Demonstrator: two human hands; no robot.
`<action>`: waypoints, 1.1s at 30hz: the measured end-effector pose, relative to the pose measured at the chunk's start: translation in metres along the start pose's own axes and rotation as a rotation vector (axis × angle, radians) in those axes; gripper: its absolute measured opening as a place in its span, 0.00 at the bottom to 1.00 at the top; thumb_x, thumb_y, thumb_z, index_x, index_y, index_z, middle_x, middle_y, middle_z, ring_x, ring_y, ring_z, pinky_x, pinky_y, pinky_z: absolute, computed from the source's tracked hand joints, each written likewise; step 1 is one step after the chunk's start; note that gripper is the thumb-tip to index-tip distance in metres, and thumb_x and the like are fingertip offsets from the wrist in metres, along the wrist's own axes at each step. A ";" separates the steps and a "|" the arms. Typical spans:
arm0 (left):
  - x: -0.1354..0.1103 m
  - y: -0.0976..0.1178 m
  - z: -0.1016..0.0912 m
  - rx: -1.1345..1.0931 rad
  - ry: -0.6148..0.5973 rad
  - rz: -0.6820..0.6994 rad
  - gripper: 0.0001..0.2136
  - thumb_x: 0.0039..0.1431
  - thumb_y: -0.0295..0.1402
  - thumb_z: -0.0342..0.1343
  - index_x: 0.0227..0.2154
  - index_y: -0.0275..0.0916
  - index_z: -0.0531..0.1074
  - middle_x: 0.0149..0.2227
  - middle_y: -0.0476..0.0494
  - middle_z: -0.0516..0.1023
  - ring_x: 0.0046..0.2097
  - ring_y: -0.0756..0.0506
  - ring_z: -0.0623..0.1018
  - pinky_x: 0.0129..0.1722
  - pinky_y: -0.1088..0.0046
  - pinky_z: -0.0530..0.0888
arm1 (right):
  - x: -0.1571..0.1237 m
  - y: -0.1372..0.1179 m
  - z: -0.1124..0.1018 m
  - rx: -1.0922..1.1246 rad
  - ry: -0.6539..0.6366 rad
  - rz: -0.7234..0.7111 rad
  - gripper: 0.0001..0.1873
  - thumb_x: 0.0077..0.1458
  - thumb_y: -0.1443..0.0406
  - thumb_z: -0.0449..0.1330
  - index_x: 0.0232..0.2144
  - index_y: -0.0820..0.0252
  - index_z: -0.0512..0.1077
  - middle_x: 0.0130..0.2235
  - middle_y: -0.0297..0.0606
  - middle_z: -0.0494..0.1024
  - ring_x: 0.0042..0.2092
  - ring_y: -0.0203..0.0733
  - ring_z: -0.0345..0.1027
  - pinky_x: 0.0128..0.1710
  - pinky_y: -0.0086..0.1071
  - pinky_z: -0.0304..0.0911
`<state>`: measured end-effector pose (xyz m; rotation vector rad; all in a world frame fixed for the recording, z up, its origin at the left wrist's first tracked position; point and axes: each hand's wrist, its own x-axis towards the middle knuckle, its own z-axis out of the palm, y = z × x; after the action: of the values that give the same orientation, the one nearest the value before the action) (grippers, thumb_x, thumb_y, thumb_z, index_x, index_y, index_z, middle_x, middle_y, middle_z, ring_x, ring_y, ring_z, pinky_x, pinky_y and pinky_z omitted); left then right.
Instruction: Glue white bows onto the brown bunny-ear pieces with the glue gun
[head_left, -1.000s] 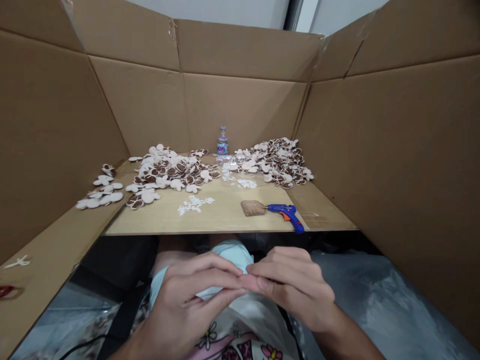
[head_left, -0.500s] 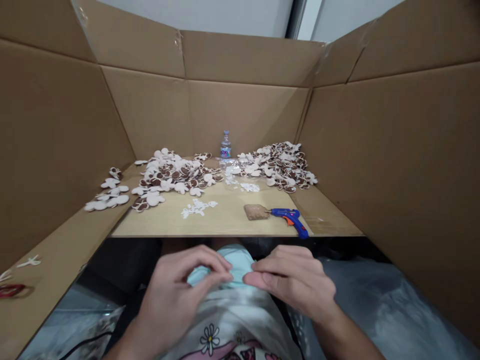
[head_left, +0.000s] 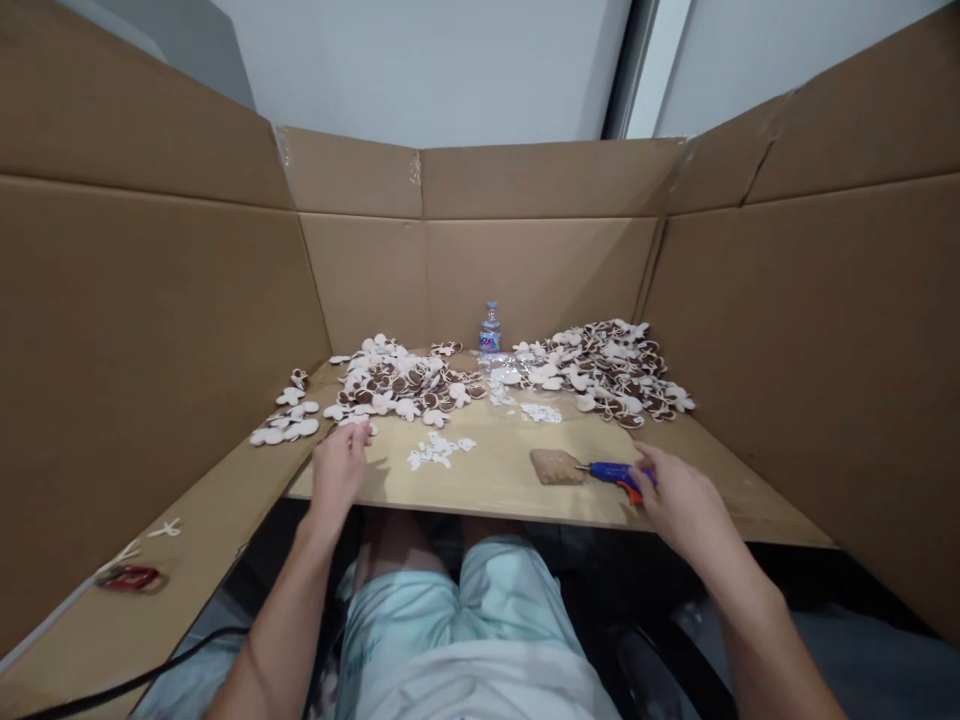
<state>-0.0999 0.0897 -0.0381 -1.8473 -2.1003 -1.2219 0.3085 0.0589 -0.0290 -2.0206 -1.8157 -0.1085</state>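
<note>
My left hand [head_left: 341,468] is at the near edge of the left heap, fingers curled down on a white, rounded-lobed padded piece [head_left: 373,429]. Much of that piece is hidden by the fingers. At the right, my right hand [head_left: 686,500] closes its thumb and fingers around the rear of a blue glue gun [head_left: 611,473] with an orange trigger. The gun's handle is behind the hand. Its nozzle points left at a brown pad [head_left: 556,467]. Small white cut-out pieces [head_left: 439,450] lie between the hands.
Cardboard walls [head_left: 540,260] surround the wooden board [head_left: 480,495]. Brown-and-white pieces with cords form a left heap [head_left: 409,378] and a right heap [head_left: 615,365]. A bottle [head_left: 490,330] stands behind. Red-handled scissors or snips [head_left: 129,578] lie left, near a black cable [head_left: 150,675].
My hands have moved from my lap, where they were at the shirt hem, out to the board. The left reached the left heap and the right the glue gun. The view has shifted too.
</note>
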 end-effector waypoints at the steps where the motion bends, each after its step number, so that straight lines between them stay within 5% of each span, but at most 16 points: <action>1: 0.008 0.001 0.012 0.014 -0.040 0.038 0.12 0.62 0.30 0.46 0.35 0.36 0.75 0.37 0.38 0.81 0.40 0.40 0.79 0.42 0.65 0.74 | 0.003 0.003 0.004 -0.053 -0.121 0.059 0.14 0.55 0.65 0.58 0.40 0.68 0.76 0.39 0.54 0.81 0.41 0.56 0.76 0.36 0.36 0.65; 5: 0.048 0.006 0.050 0.090 -0.226 0.203 0.13 0.57 0.24 0.56 0.46 0.34 0.72 0.50 0.36 0.76 0.52 0.40 0.74 0.52 0.62 0.70 | 0.008 0.007 0.017 -0.113 -0.410 0.159 0.14 0.52 0.60 0.61 0.34 0.66 0.77 0.38 0.55 0.81 0.41 0.57 0.76 0.34 0.35 0.64; 9: 0.078 0.006 0.074 0.178 -0.375 0.277 0.15 0.62 0.36 0.55 0.50 0.37 0.69 0.52 0.39 0.72 0.50 0.41 0.74 0.48 0.54 0.73 | 0.011 0.008 0.021 -0.128 -0.389 0.196 0.14 0.53 0.63 0.59 0.39 0.68 0.77 0.41 0.57 0.80 0.43 0.58 0.76 0.35 0.36 0.64; 15: 0.085 -0.002 0.092 0.206 -0.417 0.235 0.16 0.62 0.36 0.55 0.51 0.37 0.68 0.52 0.39 0.72 0.48 0.42 0.75 0.46 0.56 0.75 | 0.018 0.019 0.026 -0.137 -0.367 0.248 0.14 0.54 0.64 0.59 0.39 0.68 0.77 0.41 0.60 0.80 0.44 0.59 0.76 0.36 0.38 0.65; 22: 0.078 0.005 0.079 0.016 -0.244 0.035 0.16 0.62 0.36 0.54 0.50 0.36 0.68 0.49 0.39 0.73 0.45 0.43 0.76 0.43 0.59 0.75 | 0.022 0.030 0.026 -0.070 -0.360 0.273 0.09 0.48 0.63 0.65 0.32 0.63 0.77 0.36 0.52 0.82 0.40 0.54 0.77 0.30 0.33 0.63; 27: 0.063 0.020 0.061 -0.258 -0.071 -0.089 0.11 0.60 0.31 0.55 0.44 0.34 0.68 0.35 0.45 0.76 0.37 0.45 0.77 0.37 0.66 0.75 | 0.025 0.040 0.030 0.040 -0.342 0.279 0.03 0.45 0.70 0.63 0.22 0.62 0.74 0.31 0.50 0.81 0.35 0.51 0.76 0.28 0.32 0.60; 33: 0.010 0.054 0.038 -0.668 -0.150 -0.077 0.08 0.56 0.33 0.54 0.32 0.35 0.75 0.35 0.41 0.81 0.39 0.43 0.80 0.40 0.67 0.77 | 0.024 0.042 0.024 0.299 -0.228 0.228 0.09 0.50 0.67 0.56 0.20 0.59 0.68 0.26 0.44 0.78 0.31 0.47 0.73 0.28 0.32 0.62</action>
<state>-0.0393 0.1180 -0.0315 -2.1609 -1.9944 -2.0564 0.3476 0.0877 -0.0533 -2.0670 -1.5978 0.4500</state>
